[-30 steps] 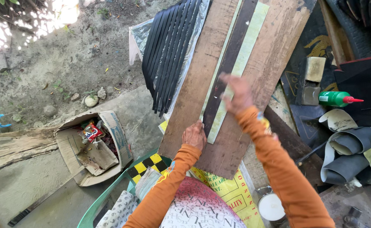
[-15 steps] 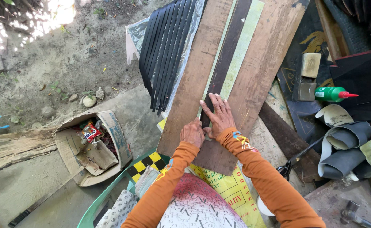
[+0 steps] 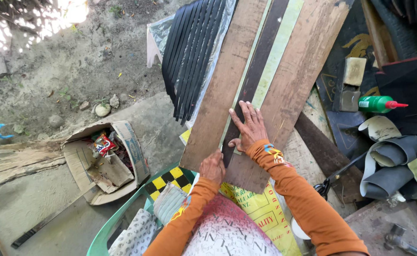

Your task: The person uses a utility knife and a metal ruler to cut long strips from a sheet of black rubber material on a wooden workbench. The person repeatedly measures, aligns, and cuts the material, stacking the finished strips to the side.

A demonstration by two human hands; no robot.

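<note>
Both arms wear long, close-fitting orange sleeves that reach the wrists. The right sleeve (image 3: 308, 199) carries a small multicoloured print near its cuff, in blue, yellow and red; the left sleeve (image 3: 182, 223) shows a similar patch further up the forearm. The left hand (image 3: 213, 167) and right hand (image 3: 249, 127) are bare, without gloves.

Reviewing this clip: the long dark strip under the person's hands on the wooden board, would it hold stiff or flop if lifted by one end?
Probably floppy: the dark strip is thin and lies flat along the wooden board, like the cut black strips draping beside it. The right hand presses it flat, so it may curl or shift. Likely light.
</note>
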